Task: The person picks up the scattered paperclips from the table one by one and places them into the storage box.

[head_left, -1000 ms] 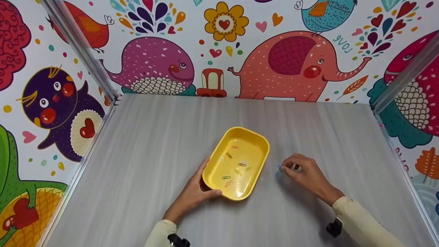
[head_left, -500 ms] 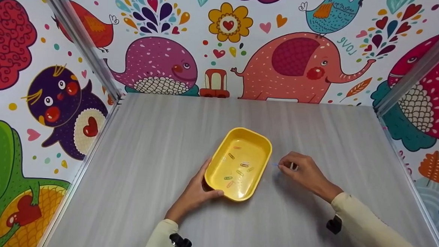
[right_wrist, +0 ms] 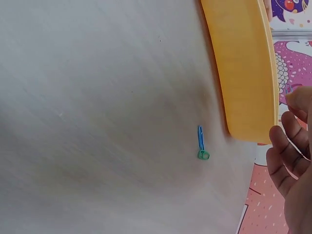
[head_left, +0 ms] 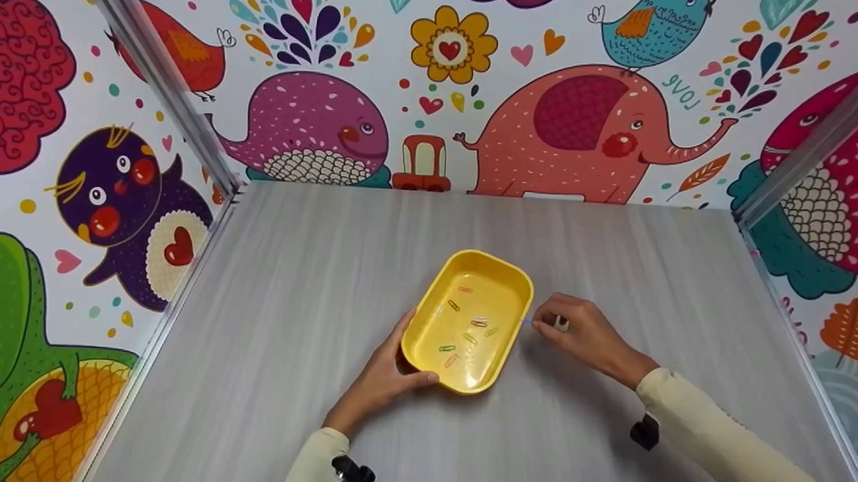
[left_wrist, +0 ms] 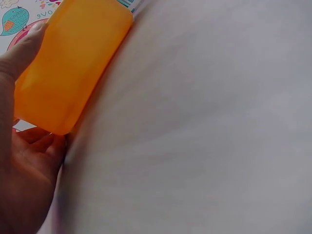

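Observation:
A yellow tray [head_left: 408,328] with several small coloured paper clips [head_left: 447,348] inside sits at the middle of the table. My left hand [head_left: 381,385] grips its near left corner, thumb at the rim and fingers around the side; the left wrist view shows the tray [left_wrist: 78,58] between thumb and fingers. Just off the tray's right rim, my right hand [head_left: 589,337] pinches a blue paper clip [head_left: 527,320] between thumb and forefinger. The right wrist view has another blue clip [right_wrist: 200,136] lying on the table, touching a green clip [right_wrist: 203,155]; my right hand hides them in the head view.
The grey wood-grain table [head_left: 288,263] is bounded by printed walls [head_left: 318,118] at the back and both sides, with metal rails [head_left: 165,87] along the corners. A small black camera [head_left: 353,475] is strapped on each sleeve.
My right hand has moved left with the pinched blue clip, from apart from the tray to its right rim. The left hand keeps its hold on the tray.

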{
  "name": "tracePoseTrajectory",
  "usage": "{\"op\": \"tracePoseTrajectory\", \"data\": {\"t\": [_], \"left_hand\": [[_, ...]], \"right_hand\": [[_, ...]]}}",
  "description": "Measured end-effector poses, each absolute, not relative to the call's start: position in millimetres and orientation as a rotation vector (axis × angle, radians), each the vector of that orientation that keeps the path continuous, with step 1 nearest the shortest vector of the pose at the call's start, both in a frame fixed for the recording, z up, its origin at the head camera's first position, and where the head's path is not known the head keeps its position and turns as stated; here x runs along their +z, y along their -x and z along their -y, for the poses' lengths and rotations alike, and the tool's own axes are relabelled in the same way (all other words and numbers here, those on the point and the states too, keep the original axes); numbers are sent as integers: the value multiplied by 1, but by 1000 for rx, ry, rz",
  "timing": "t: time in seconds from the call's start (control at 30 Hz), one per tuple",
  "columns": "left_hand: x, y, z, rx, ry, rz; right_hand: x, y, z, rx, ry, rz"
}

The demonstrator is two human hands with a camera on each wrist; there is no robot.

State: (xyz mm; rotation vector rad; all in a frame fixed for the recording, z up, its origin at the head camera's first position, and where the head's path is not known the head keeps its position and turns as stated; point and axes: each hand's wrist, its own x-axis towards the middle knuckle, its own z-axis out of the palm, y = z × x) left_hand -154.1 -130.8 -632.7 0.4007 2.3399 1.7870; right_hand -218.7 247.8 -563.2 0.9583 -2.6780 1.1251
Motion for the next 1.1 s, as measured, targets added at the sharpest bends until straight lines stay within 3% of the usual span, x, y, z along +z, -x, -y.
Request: {"op": "tracePoseTrajectory", "data": {"t": [1.1], "left_hand": [[-632, 156, 130, 1784, -425, -2350]], "right_hand": [[-559, 235, -216, 956, -1076, 2754]]}}
